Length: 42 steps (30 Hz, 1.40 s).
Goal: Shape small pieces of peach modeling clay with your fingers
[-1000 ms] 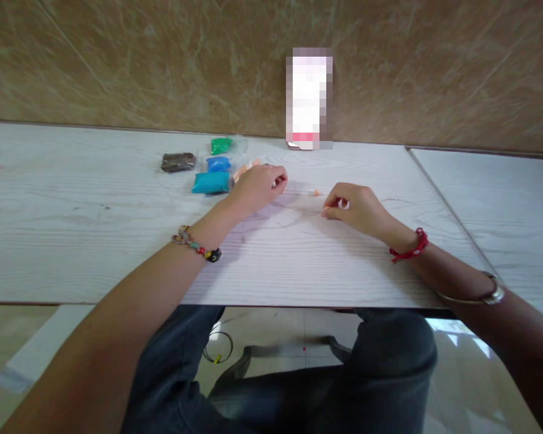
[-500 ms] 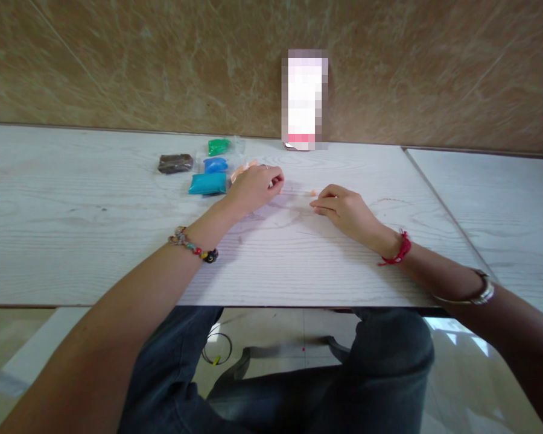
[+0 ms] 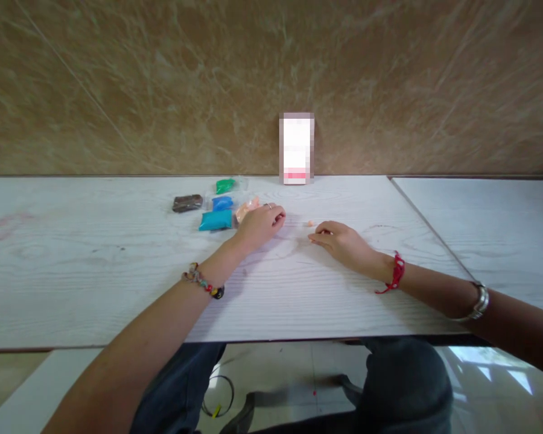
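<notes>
White wood-grain table (image 3: pixel 289 301): toward back edge, left hand (image 3: pixel 259 225) is curling beside peach-filled plastic packet (image 3: pixel 245 210), right hand (image 3: pixel 346 246) bunching near small peach lump (image 3: pixel 310 223), apparently for reach, grips unclear.

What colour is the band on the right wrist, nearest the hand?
The band is red, seen best in the head view.

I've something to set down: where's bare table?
Mostly bare: left of the brown packet, save a reddish stain; between the beaded bracelet and red bracelet; beyond the seam. Crowded: green packet, blue packet, turquoise packet and peach packet by the left hand; small peach piece by the right hand.
</notes>
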Each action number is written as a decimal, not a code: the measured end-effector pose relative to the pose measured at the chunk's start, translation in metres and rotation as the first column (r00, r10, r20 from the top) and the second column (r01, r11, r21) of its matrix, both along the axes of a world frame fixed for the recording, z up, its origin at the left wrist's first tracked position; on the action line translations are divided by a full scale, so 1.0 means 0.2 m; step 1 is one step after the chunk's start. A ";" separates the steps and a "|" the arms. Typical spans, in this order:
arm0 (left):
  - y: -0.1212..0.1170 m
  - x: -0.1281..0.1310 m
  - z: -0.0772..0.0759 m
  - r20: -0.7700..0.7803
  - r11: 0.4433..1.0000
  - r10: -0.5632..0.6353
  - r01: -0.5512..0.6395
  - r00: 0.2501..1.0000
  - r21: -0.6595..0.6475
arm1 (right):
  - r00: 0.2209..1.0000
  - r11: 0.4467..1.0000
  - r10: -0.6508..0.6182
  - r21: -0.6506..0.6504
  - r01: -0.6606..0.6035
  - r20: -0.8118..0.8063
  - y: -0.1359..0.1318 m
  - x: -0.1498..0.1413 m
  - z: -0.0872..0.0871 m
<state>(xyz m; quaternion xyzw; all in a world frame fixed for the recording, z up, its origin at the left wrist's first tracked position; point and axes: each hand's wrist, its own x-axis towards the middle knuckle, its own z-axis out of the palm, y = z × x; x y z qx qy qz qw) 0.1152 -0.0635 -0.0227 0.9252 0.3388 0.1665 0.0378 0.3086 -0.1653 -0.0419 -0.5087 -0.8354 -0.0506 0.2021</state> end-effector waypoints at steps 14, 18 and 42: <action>-0.11 0.03 0.03 -0.183 0.974 0.160 -0.125 0.970 0.189 | 0.978 0.994 -0.019 -0.098 0.040 0.209 -0.11 -0.04 0.08; -0.10 0.01 0.04 -0.181 0.986 0.117 -0.092 0.976 0.142 | 0.974 0.989 -0.024 -0.138 0.056 0.227 -0.11 -0.03 0.10; -0.12 0.06 0.00 -0.214 0.975 -0.068 0.110 0.975 0.193 | 0.993 0.992 0.118 -0.043 -0.117 0.022 -0.12 0.06 0.04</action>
